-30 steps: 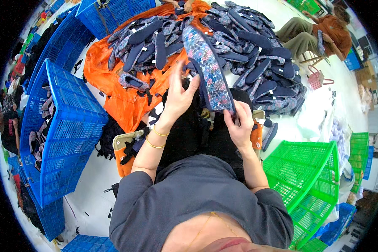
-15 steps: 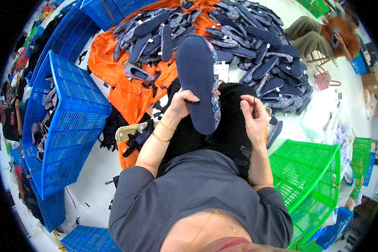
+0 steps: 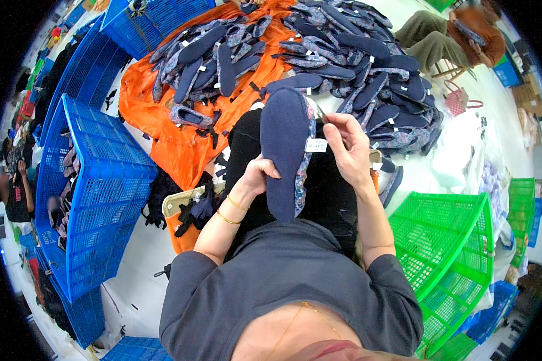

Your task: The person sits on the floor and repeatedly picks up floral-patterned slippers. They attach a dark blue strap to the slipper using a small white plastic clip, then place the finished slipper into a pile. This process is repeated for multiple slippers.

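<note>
My left hand [image 3: 259, 175] is closed on a slipper [image 3: 281, 139], thumb on its dark navy sole and fingers hidden behind it. The slipper stands nearly upright over my lap, toe pointing away. Its flowered upper shows along the right side, where a white tag [image 3: 315, 145] sticks out. Just right of the slipper's upper part, my right hand [image 3: 347, 144] pinches a small dark tool [image 3: 323, 115] with a thin tip. That tip is close to the slipper's edge; whether it touches, I cannot tell.
Ahead, a heap of similar slippers [image 3: 367, 66] spreads over an orange sheet [image 3: 165, 153]. Blue crates [image 3: 105, 192] stand on the left, green crates [image 3: 442, 240] on the right. An orange bag [image 3: 182, 231] with dark scraps lies by my left forearm. Another person [image 3: 482, 39] sits at far right.
The slipper and my left hand have come nearer my body. My right hand has moved left and forward, bringing the small tool beside the slipper's edge. The tag shows more fully.
</note>
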`<state>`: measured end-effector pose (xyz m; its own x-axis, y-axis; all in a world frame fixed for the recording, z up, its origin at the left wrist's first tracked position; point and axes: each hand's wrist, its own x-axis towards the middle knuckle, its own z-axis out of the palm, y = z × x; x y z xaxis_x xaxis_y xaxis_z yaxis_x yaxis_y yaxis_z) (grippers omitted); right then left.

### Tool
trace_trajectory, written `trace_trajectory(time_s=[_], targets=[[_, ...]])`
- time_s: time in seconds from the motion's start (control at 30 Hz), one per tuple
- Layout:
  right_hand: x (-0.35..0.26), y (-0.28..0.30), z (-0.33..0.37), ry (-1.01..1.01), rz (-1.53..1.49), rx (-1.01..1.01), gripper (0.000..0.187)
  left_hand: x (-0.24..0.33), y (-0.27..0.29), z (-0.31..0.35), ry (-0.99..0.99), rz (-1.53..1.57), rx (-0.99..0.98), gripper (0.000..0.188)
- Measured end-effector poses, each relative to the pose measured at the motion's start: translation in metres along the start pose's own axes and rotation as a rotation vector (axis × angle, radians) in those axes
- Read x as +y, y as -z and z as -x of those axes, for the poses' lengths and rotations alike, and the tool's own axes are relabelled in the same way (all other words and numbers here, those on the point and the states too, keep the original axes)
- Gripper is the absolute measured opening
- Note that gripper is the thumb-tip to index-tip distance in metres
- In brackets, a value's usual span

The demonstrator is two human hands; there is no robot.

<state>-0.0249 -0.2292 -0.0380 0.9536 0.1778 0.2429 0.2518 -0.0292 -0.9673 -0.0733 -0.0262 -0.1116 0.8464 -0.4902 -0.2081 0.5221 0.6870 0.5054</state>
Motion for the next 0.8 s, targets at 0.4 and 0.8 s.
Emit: trace_trajectory(time_s=[0.4,0.8], targets=[[-0.019,0.007,-0.011,-0.300,-0.309,-0.154,0.022,-0.002,0.003,0.006,0.032,-0.078,-0.013,0.069],[-0.005,0.023,-0.026,-0.235,-0.365,-0.092,0.011,0.006,0.006,0.000,0.097,-0.208,0.113,0.070]])
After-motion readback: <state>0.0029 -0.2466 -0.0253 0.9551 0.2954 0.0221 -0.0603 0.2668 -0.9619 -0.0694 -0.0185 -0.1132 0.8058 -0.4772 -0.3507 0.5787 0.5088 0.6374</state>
